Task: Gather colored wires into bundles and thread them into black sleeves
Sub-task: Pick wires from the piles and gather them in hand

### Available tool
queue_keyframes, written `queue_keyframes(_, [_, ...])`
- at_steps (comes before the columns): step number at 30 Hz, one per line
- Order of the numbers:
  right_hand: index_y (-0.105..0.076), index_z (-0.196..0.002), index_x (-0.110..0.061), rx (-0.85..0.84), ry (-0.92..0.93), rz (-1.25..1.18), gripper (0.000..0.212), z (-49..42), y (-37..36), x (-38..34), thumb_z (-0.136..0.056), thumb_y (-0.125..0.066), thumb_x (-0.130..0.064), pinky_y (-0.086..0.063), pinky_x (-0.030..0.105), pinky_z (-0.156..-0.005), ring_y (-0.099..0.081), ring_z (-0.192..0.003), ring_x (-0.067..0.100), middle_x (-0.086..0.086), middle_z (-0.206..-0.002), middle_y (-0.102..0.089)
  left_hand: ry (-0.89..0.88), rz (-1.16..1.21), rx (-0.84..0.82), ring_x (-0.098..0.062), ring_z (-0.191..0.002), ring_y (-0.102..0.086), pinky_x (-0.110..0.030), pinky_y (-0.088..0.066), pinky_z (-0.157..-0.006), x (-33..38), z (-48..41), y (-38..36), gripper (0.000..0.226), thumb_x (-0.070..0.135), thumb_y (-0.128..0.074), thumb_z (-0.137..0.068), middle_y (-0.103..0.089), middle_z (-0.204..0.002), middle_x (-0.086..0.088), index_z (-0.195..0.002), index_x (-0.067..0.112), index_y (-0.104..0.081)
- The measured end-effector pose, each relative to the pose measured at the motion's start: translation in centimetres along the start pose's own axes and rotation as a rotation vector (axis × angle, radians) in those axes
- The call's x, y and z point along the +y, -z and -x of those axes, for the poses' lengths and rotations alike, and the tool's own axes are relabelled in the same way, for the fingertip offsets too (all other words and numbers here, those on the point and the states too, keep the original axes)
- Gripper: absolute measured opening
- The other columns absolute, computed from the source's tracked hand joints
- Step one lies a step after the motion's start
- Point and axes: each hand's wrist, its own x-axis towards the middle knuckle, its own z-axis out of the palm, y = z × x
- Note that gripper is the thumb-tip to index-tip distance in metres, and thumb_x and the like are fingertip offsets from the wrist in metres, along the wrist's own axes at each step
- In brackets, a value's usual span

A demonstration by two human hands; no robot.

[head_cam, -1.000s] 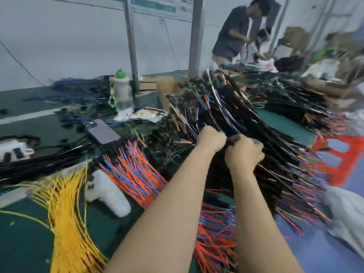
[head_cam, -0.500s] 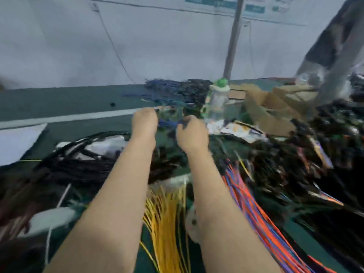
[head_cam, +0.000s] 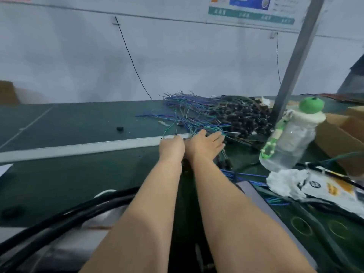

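Observation:
A pile of blue and green wires (head_cam: 189,111) with black connector ends (head_cam: 246,117) lies at the far side of the green table (head_cam: 69,119). My right hand (head_cam: 206,143) reaches to the pile's near edge, fingers spread and laid on the loose wires, gripping nothing I can see. Just to its left, touching it, my left hand (head_cam: 171,147) is closed in a fist. Thin wire ends stick out past its knuckles, and a dark bundle (head_cam: 185,166) hangs below between my wrists. What the fist encloses is mostly hidden.
A clear water bottle (head_cam: 291,140) with a green cap stands right of my hands, beside a grey metal post (head_cam: 295,56). Cardboard boxes (head_cam: 344,133) and a white plastic bag (head_cam: 315,186) lie further right. Thick black cables (head_cam: 59,215) curve at lower left. A small black piece (head_cam: 119,128) lies on the table.
My view and both hands have swung left, away from the big heap of black sleeved wires, to the blue and green pile. My right hand has gone from a fist to spread fingers.

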Motion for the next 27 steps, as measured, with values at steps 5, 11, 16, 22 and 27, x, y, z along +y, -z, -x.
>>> queue_keyframes(5, [-0.002, -0.151, -0.008, -0.108, -0.181, 0.092, 0.115, -3.2, 0.1, 2.5, -0.074, -0.067, -0.063, -0.014, 0.051, -0.114, -0.015, -0.141, 0.043, 0.029, -0.153, -0.013, -0.004, -0.073, -0.004, -0.029, -0.095, -0.054, -0.031, -0.041, -0.074, -1.5, -1.7, -1.4, 0.032, 0.017, -0.046, -0.094, -0.056, -0.123, -0.017, -0.120, 0.000, -0.053])
queue_keyframes(11, [-0.049, -0.128, 0.000, -0.205, -0.018, -0.120, 0.042, -2.3, 0.1, 1.4, -0.092, -0.054, -0.022, -0.045, 0.034, -0.083, -0.059, -0.110, 0.030, 0.014, -0.123, -0.059, 0.001, -0.098, -0.051, -0.033, -0.113, -0.056, -0.038, -0.047, -0.095, -1.6, 0.0, -2.2, 0.039, 0.022, -0.046, -0.094, -0.056, -0.128, -0.018, -0.126, 0.001, -0.052])
queue_keyframes(16, [-0.057, -0.121, 0.001, -0.154, 0.132, -0.251, 0.031, 0.2, 8.0, -0.9, -0.096, -0.043, -0.010, -0.044, 0.032, -0.089, -0.055, -0.117, 0.031, 0.019, -0.126, -0.059, -0.048, -0.048, -0.031, -0.023, -0.093, -0.046, -0.025, -0.035, -0.076, 1.4, 2.1, 0.2, 0.039, 0.019, -0.045, -0.095, -0.053, -0.126, -0.014, -0.129, -0.001, -0.048])
queue_keyframes(22, [-0.046, -0.065, -0.008, -0.333, 0.286, -0.358, 0.024, 7.5, 18.2, -2.6, -0.088, -0.048, -0.002, -0.043, 0.027, -0.056, -0.049, -0.051, 0.023, 0.012, -0.060, -0.052, -0.123, -0.103, -0.023, -0.022, -0.079, -0.041, -0.020, -0.036, -0.069, 5.8, 8.0, 5.3, 0.038, 0.010, -0.039, -0.096, -0.039, -0.076, -0.001, -0.133, 0.001, -0.041])
queue_keyframes(27, [-0.039, -0.052, -0.013, -0.572, 0.505, -0.338, 0.039, 19.1, 23.7, -0.9, -0.086, -0.052, 0.001, -0.029, 0.025, -0.051, -0.036, -0.048, 0.018, 0.001, -0.043, -0.040, -0.430, -0.885, -0.043, -0.029, -0.143, -0.016, -0.029, -0.025, -0.112, 5.4, 16.3, 12.6, 0.087, 0.024, -0.061, -0.089, -0.007, -0.156, -0.018, -0.151, 0.008, -0.001])
